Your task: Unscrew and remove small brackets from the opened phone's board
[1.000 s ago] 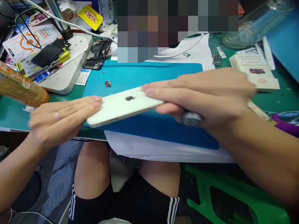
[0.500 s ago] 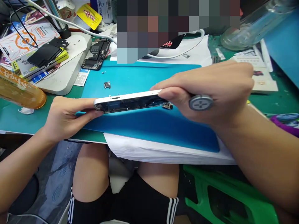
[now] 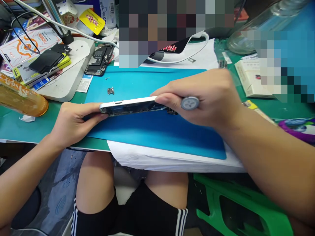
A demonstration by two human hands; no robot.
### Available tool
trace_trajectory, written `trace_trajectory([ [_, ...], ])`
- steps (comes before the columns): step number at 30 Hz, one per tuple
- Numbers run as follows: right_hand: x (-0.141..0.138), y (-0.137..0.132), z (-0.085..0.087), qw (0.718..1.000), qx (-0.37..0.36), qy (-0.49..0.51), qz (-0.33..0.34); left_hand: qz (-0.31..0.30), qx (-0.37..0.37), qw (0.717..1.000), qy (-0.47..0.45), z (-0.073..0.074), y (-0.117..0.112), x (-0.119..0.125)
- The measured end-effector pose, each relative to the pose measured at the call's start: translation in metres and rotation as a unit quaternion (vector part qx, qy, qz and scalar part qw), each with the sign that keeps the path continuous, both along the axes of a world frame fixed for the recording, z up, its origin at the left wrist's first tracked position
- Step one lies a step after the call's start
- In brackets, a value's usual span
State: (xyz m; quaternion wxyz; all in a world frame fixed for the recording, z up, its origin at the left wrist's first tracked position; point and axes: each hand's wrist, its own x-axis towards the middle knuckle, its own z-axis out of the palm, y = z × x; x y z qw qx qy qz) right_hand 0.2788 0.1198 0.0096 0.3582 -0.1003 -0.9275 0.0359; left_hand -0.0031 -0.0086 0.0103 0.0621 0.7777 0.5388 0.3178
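A white-edged phone body [image 3: 133, 104] hangs nearly edge-on above the blue mat, its dark inner side turned toward me. My left hand [image 3: 70, 123] pinches its left end between thumb and fingers. At the right end my right hand [image 3: 211, 96] grips the same phone between thumb and forefinger. Tucked in that right hand is a screwdriver [image 3: 190, 103], of which only the round grey cap with a cross mark shows. A small dark part [image 3: 172, 112] is partly visible under the right fingers. Farther back on the mat lies a small metal component [image 3: 110, 90].
Another opened phone [image 3: 99, 60] lies behind the mat [image 3: 157, 131], near a white block [image 3: 81, 52] bearing boxes. An orange drink bottle [image 3: 23, 95] stands at left. A glass jar [image 3: 261, 29] and white box [image 3: 253, 78] are at right. A green stool [image 3: 209, 203] is below.
My right hand, with the screwdriver, has shifted left, and its grip on the phone sits closer to my left hand. The phone stays held in both hands.
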Motion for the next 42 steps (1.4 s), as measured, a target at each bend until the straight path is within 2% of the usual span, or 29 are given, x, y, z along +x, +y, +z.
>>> trace_trajectory([
  [5, 0.000, 0.006, 0.001, 0.999, -0.043, 0.005, 0.030, 0.025, -0.041, 0.999, 0.000, -0.001, -0.001, -0.001],
  [9, 0.002, 0.011, 0.005, 0.996, -0.090, -0.017, -0.006, 0.023, -0.066, 0.997, -0.019, 0.000, 0.001, -0.003],
  [16, 0.005, 0.012, 0.010, 0.980, -0.194, -0.049, 0.015, 0.011, -0.041, 0.999, -0.004, 0.001, -0.001, -0.005],
  [20, 0.003, 0.009, 0.011, 0.982, -0.189, -0.010, -0.004, 0.023, 0.008, 1.000, -0.005, 0.001, -0.005, -0.003],
  [24, 0.001, 0.009, 0.010, 0.980, -0.199, -0.030, -0.013, 0.014, 0.022, 1.000, -0.008, 0.000, -0.005, -0.003],
  [32, 0.001, 0.010, 0.007, 0.981, -0.188, -0.031, -0.043, 0.014, 0.006, 1.000, -0.006, -0.001, -0.003, -0.004],
  [39, 0.000, 0.006, 0.009, 0.978, -0.204, -0.014, -0.051, 0.031, 0.020, 0.999, 0.001, 0.000, -0.005, -0.003],
  [42, -0.001, 0.008, 0.007, 0.974, -0.218, -0.038, -0.055, 0.021, 0.006, 1.000, 0.014, -0.002, -0.003, -0.004],
])
